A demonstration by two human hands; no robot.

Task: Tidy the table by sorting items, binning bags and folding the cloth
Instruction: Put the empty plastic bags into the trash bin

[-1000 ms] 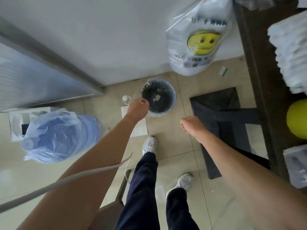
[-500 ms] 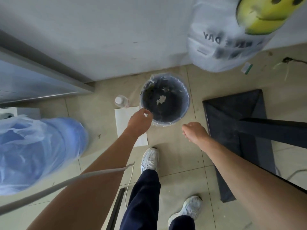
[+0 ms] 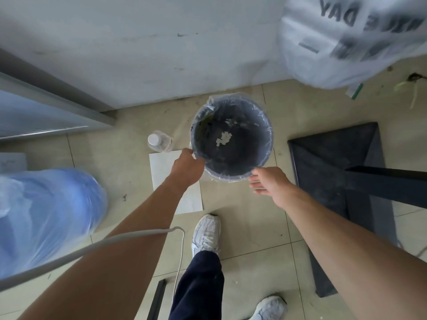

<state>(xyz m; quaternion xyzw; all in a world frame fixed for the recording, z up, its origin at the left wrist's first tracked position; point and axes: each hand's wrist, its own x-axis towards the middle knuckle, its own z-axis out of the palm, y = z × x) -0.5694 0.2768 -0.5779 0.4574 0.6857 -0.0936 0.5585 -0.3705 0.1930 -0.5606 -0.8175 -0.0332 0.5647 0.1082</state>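
Note:
A round dark waste bin with a clear plastic liner stands on the tiled floor by the wall, with a few white scraps at its bottom. My left hand is at the bin's near-left rim, fingers curled onto the liner's edge. Just off the near-right rim is my right hand, its fingers apart and holding nothing. The table, the cloth and the other items are out of view.
A small capped bottle and a white tile lie left of the bin. A plastic-wrapped blue water jug sits far left. A printed white bag hangs top right; a black table base lies right. A cable crosses my left arm.
The view has come closer to the bin. Both hands have moved forward to its near rim, the left onto the liner's edge, and the right hand's fingers have spread.

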